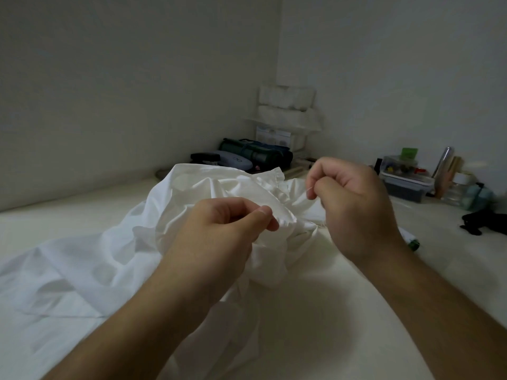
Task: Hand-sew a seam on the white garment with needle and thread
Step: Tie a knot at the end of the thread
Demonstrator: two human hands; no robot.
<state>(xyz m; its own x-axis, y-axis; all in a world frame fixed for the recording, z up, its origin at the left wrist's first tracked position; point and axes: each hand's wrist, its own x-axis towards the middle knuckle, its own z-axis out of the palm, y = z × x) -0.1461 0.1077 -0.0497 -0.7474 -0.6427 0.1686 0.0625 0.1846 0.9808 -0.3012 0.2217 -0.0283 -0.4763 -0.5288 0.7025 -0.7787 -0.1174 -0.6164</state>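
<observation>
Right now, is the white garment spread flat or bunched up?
Bunched up: the white garment rises in crumpled folds where the left hand pinches its edge.

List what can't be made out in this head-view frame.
- Needle: too small to see between the right hand's pinched fingertips.
- Thread: only a faint, blurred strand.
- Seam: hidden by folds of the white garment at the left hand.

White garment (109, 259), cream table (356, 292), dark green roll (247, 153)
</observation>
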